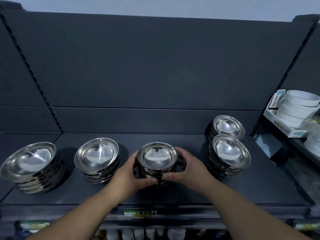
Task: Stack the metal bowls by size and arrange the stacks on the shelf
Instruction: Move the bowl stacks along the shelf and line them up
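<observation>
Matte dark-grey steel shelving fills the view, with a flat back panel (155,66) rising behind a smooth shelf (173,193). At the middle of it both hands grip the held stack (156,158) of round, mirror-polished metal bowls. The left hand (129,172) curls round its nine o'clock side and the right hand (188,168) round its three o'clock side. The thumbs nearly meet on the near wall at six o'clock, and the fingers wrap behind. The hands hide whether its base touches the shelf.

From that stack, at nine o'clock and near, stands a wider stack (97,155) with rolled rims. Farther out at nine o'clock is the widest stack (29,163), shallow and leaning. At three o'clock stands a front small stack (228,153), and a rear small stack (227,126) sits just behind it at two o'clock. All the top bowls are glossy and catch star-shaped glints.

Well apart at two o'clock, white tape rolls (297,108) are piled in a pale card carton (277,118). At six o'clock a green and white price label (140,213) sits on the shelf's front lip.
</observation>
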`<action>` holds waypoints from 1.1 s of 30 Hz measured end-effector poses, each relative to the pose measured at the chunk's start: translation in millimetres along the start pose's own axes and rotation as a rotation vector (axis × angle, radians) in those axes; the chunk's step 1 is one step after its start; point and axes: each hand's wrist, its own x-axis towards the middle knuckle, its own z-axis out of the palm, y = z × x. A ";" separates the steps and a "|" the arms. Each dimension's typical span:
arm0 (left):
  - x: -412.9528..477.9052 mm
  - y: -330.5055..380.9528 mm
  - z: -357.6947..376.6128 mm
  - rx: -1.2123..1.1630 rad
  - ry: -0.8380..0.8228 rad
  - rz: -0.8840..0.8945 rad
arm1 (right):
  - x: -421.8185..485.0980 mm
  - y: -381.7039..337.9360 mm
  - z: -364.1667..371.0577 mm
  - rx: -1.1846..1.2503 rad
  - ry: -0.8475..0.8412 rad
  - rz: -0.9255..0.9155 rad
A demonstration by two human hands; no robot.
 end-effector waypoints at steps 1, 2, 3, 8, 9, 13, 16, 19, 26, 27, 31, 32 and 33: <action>-0.2 -0.3 1.0 -0.002 -0.002 0.009 | 1.2 1.5 0.8 -0.006 -0.013 -0.010; 0.2 -1.4 2.5 0.003 -0.001 0.008 | 1.9 2.9 2.0 -0.015 -0.022 -0.023; 0.3 -2.1 4.2 0.009 0.003 0.009 | 2.1 4.4 3.1 -0.018 -0.025 -0.039; -1.2 -4.6 8.5 0.037 0.053 0.039 | 2.4 12.3 8.5 -0.010 0.013 -0.100; -1.9 -4.0 8.6 0.039 0.065 0.045 | 2.9 14.2 9.3 0.002 0.022 -0.111; -1.2 -5.5 10.1 0.035 0.074 0.057 | 3.1 16.4 12.0 0.004 0.035 -0.122; 0.0 -6.5 9.6 0.022 0.058 0.065 | 2.0 15.6 11.9 0.003 0.028 -0.110; -0.6 -5.8 6.9 -0.036 0.057 0.060 | 0.3 11.8 8.2 0.026 0.021 -0.095; 0.8 -2.3 -0.3 -0.129 0.070 0.080 | 0.4 0.9 -0.3 0.022 0.056 -0.136; 1.1 -1.5 -0.7 -0.131 0.070 0.088 | 0.5 2.6 0.2 0.033 0.061 -0.135; 1.7 -4.5 -1.0 -0.147 0.046 0.087 | 0.5 7.3 2.8 0.065 0.078 -0.120; 1.7 -4.7 -1.0 -0.146 0.045 0.083 | 1.1 8.6 3.1 0.062 0.079 -0.114; 1.7 -4.8 -1.1 -0.142 0.046 0.078 | 1.0 9.3 3.1 0.058 0.077 -0.108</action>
